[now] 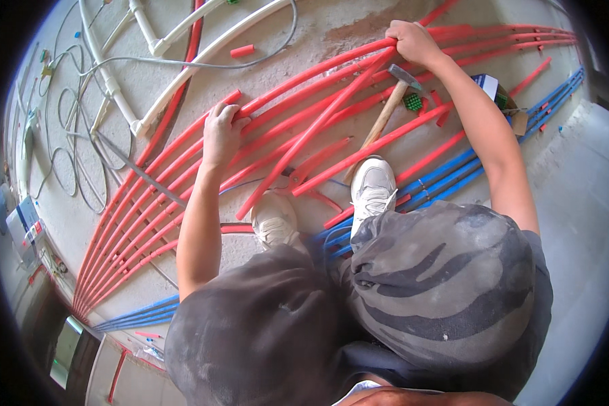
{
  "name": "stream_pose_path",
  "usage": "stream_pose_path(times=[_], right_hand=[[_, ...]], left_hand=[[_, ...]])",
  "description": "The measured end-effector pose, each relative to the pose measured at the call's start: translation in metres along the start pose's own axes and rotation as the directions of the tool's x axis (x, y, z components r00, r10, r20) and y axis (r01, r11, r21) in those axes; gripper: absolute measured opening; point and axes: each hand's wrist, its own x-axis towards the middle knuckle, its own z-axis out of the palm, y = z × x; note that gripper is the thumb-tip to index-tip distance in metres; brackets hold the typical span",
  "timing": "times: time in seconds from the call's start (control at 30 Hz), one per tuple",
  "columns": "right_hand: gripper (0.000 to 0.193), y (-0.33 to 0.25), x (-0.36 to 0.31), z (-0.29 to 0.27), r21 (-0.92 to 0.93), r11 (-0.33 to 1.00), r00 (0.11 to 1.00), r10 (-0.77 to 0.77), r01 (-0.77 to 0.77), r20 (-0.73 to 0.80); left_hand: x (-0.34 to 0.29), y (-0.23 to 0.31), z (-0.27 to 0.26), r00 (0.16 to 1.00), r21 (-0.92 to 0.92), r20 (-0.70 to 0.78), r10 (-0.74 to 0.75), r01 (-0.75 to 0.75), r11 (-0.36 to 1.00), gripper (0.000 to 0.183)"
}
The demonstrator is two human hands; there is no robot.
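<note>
I crouch over a row of red pipes (304, 122) that fan across the floor. The fingers of my left hand (222, 135) are closed round a red pipe beside a pipe end, where two lengths lie close together. Farther off and to the right, my right hand (413, 44) is closed in a fist on the outermost red pipe (331, 62). A loose red pipe (311, 135) slants across the row, from near my right hand toward my left shoe. Between my arms lies a hammer (388, 111) with a wooden handle, its head resting over the pipes.
Blue pipes (446, 183) run behind my right shoe (372, 186). White pipes (118, 95) with elbows and a grey cable (183, 62) lie at the far left. A short red offcut (242, 51) sits beyond the row. Green fittings (413, 101) and a box (486, 84) are near my right forearm.
</note>
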Motion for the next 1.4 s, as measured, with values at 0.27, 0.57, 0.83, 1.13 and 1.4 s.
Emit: stream_pose_path(times=[0.27, 0.57, 0.83, 1.13, 1.4], right_hand=[[0.011, 0.011, 0.001, 0.002, -0.151, 0.985, 0.994, -0.091, 0.083, -0.052], [0.011, 0.009, -0.01, 0.005, -0.3, 0.951, 0.987, -0.111, 0.073, -0.112], [0.012, 0.073, -0.038, -0.103, -0.224, 0.967, 0.956, 0.054, -0.122, -0.288], [0.007, -0.108, -0.027, -0.078, -0.146, 0.987, 0.948, -0.112, 0.071, -0.298], [0.011, -0.201, -0.047, -0.038, -0.023, 0.917, 0.898, -0.394, 0.398, -0.195]], left_hand=[[-0.002, -0.003, 0.005, 0.999, 0.114, 0.002, 0.034, -0.034, 0.993, 0.029], [0.002, 0.005, -0.003, 0.997, 0.212, 0.063, 0.044, -0.057, 0.976, 0.027], [-0.007, -0.003, 0.0, 0.999, 0.208, 0.035, 0.012, -0.019, 0.978, 0.024], [-0.007, 0.142, -0.058, 0.917, 0.426, -0.124, 0.379, -0.296, 0.855, 0.043], [-0.023, 0.128, -0.048, 0.986, 0.391, 0.141, -0.089, 0.027, 0.92, 0.016]])
